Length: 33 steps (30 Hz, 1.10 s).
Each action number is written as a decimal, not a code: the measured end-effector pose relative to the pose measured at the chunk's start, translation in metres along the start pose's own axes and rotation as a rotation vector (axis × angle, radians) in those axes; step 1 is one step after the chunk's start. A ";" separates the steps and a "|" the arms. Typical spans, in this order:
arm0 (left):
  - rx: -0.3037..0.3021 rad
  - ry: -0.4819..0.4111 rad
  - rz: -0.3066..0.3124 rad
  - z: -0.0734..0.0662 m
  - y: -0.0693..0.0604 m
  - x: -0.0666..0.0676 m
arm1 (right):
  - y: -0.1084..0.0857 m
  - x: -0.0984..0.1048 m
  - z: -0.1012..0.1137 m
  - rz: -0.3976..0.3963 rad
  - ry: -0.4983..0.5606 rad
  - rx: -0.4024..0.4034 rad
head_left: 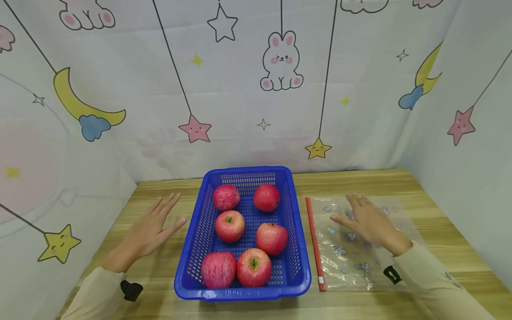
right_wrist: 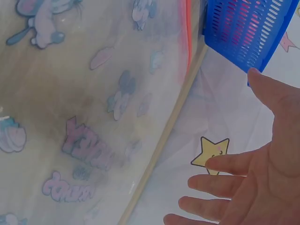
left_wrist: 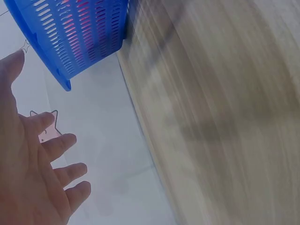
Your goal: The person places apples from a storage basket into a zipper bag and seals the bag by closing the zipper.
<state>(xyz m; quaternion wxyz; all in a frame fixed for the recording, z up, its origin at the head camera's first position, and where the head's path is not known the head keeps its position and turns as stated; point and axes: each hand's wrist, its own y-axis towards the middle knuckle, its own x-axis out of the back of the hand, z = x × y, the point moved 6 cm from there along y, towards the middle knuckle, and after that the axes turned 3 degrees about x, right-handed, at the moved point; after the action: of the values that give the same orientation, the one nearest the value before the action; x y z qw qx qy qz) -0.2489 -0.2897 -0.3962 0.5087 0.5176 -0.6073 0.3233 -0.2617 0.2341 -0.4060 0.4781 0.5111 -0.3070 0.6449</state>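
Note:
A blue plastic basket stands in the middle of the table with several red apples in it. To its right lies a clear zip bag printed with small cartoon figures, its red slider strip along the edge nearest the basket. My left hand hovers left of the basket, fingers straight and spread, holding nothing. Over the bag, my right hand is likewise spread and holds nothing. Both wrist views show the palms, with the basket's slotted side beyond the left thumb.
The wood-grain table runs back to a white cloth printed with stars, moons and rabbits. That cloth also hangs at the left and right sides. A black strap piece sits at the left wrist, another at the right.

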 end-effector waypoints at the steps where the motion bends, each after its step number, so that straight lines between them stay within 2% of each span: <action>1: -0.005 -0.001 -0.006 -0.001 0.000 0.001 | 0.000 0.000 0.001 -0.006 0.011 0.003; 11: -0.046 -0.012 -0.041 -0.010 0.003 0.009 | 0.006 0.000 0.010 -0.072 0.093 0.052; 16: -0.039 -0.026 -0.040 -0.015 0.003 0.015 | 0.010 -0.005 0.015 -0.056 0.183 0.049; 21: -0.066 -0.044 -0.062 -0.022 0.003 0.022 | 0.015 -0.010 0.022 -0.040 0.236 0.049; 26: -0.091 -0.049 -0.079 -0.032 0.004 0.028 | 0.019 -0.016 0.032 -0.019 0.245 0.054; 33: -0.095 -0.079 -0.063 -0.044 0.007 0.032 | 0.026 -0.020 0.038 -0.031 0.227 0.082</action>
<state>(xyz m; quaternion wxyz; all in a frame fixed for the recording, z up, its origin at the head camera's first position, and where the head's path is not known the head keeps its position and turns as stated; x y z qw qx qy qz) -0.2410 -0.2573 -0.3524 0.5183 0.5239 -0.6250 0.2574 -0.2712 0.1854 -0.4118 0.4984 0.4587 -0.2163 0.7031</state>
